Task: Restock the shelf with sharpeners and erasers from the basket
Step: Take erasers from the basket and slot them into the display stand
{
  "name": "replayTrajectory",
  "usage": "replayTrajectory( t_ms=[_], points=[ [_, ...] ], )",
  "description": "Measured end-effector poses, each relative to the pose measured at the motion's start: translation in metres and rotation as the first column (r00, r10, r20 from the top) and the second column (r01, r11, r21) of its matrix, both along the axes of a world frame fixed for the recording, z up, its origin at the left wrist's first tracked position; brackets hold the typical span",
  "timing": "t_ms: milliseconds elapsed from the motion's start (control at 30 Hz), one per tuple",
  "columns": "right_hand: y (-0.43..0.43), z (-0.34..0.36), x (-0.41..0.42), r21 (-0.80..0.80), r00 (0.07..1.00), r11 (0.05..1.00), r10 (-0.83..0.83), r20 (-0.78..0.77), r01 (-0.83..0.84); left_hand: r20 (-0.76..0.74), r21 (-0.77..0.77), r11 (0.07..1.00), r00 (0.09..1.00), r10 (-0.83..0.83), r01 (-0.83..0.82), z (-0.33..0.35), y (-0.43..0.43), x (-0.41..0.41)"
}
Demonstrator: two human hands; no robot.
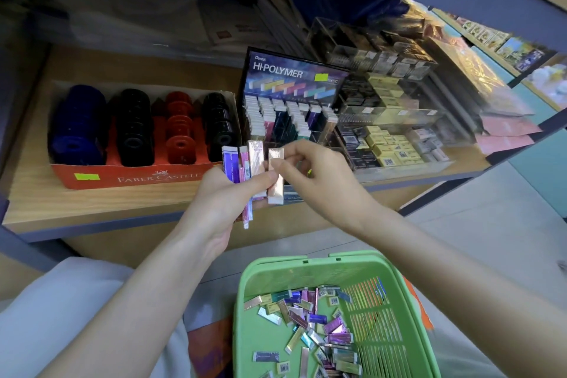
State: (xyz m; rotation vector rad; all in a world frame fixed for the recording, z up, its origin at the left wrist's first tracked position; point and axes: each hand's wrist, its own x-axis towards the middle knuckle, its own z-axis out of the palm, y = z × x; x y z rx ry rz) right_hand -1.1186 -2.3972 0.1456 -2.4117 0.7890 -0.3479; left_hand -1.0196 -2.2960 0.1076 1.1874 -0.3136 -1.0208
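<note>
My left hand [225, 193] grips a fan of several slim metallic erasers [242, 163] in purple, pink and pale sleeves, held upright in front of the shelf edge. My right hand [310, 169] pinches the top of a rose-gold eraser [275, 176] at the right end of that fan. Just behind stands the black Hi-Polymer eraser display [291, 95] with rows of erasers. Left of it a red Faber-Castell tray [132, 175] holds blue, black and red round sharpeners [135, 129]. The green basket [264, 270] below holds several loose erasers [310, 316].
Clear acrylic boxes [395, 132] of yellow and black boxed erasers fill the shelf to the right. The wooden shelf board [92, 202] runs across, with a dark upper shelf overhead. Pink paper packs [506, 132] lie far right. My knee in pale cloth is at lower left.
</note>
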Motion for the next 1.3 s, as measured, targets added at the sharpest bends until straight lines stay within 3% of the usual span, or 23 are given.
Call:
replayTrajectory(
  t_ms=[67, 167, 233, 333, 433, 500, 633, 800, 933, 1100, 1167, 1300],
  points=[
    [0.002, 0.001, -0.002, 0.141, 0.999, 0.990, -0.026, 0.042, 0.019, 0.013, -0.010, 1.000, 1.000, -0.021, 0.021, 0.001, 0.000, -0.003],
    [-0.001, 0.007, -0.006, 0.346, 0.969, 0.938, -0.107, 0.225, 0.024, 0.008, -0.035, 0.998, 0.999, -0.053, 0.054, 0.003, 0.000, -0.005],
    [-0.008, 0.013, -0.010, 0.380, 0.933, 0.922, -0.200, 0.298, 0.076, 0.010, -0.011, 0.998, 0.998, -0.057, 0.057, 0.004, -0.001, -0.005],
    [-0.032, 0.019, -0.016, 0.242, 0.930, 0.946, -0.274, 0.244, 0.215, 0.031, 0.038, 0.997, 0.997, -0.070, 0.069, 0.005, -0.001, -0.006],
    [-0.070, 0.013, -0.020, -0.059, 0.959, 0.958, -0.279, 0.041, 0.281, 0.027, 0.059, 0.995, 0.996, -0.087, 0.086, 0.008, -0.003, -0.008],
    [-0.088, 0.009, -0.022, -0.148, 0.950, 0.939, -0.312, 0.004, 0.309, 0.030, 0.079, 0.993, 0.995, -0.092, 0.090, 0.009, -0.004, -0.008],
    [-0.103, 0.007, -0.018, -0.212, 0.946, 0.922, -0.317, 0.064, 0.323, 0.053, 0.116, 0.987, 0.991, -0.120, 0.113, 0.011, -0.003, -0.007],
    [-0.114, 0.007, -0.008, -0.363, 0.970, 0.903, -0.241, 0.012, 0.229, 0.064, 0.155, 0.980, 0.989, -0.135, 0.124, 0.015, -0.002, -0.006],
    [-0.120, 0.016, -0.006, -0.492, 0.979, 0.869, -0.140, -0.145, 0.052, 0.067, 0.157, 0.979, 0.988, -0.139, 0.127, 0.015, -0.002, -0.005],
    [-0.127, 0.019, 0.003, -0.539, 0.921, 0.821, -0.041, -0.387, -0.190, 0.034, 0.136, 0.985, 0.993, -0.115, 0.109, 0.014, -0.002, -0.003],
    [-0.126, 0.017, 0.003, -0.536, 0.927, 0.828, -0.056, -0.371, -0.164, 0.017, 0.128, 0.985, 0.993, -0.117, 0.114, 0.015, -0.002, -0.003],
    [-0.121, 0.014, 0.001, -0.474, 0.979, 0.880, -0.073, -0.190, -0.026, 0.019, 0.123, 0.987, 0.994, -0.108, 0.105, 0.015, -0.002, -0.003]
  ],
)
